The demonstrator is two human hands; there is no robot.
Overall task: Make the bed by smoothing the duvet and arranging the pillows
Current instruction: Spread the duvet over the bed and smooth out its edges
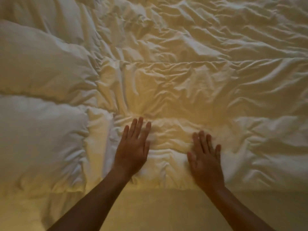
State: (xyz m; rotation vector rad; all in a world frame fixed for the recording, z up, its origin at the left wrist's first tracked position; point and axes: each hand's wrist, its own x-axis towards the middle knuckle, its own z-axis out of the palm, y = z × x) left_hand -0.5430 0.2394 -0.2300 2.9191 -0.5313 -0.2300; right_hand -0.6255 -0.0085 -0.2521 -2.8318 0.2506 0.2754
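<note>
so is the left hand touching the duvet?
Touching. The head view shows the left hand laid flat, fingers straight, on the wrinkled duvet, with no gap visible.

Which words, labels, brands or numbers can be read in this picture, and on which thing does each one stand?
None: no text shows anywhere.
The duvet is plain and wrinkled, with no tag or print in view.
The left hand and right hand carry no writing.

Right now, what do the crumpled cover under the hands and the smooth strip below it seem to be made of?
The duvet looks like thin, matte woven cloth, perhaps cotton, over soft filling: it shows fine sharp creases and puffs up in panels at the left. Both hands, left hand and right hand, lie flat on it. The sheet looks like similar matte cloth, stretched smooth; its fibre cannot be told.
</note>
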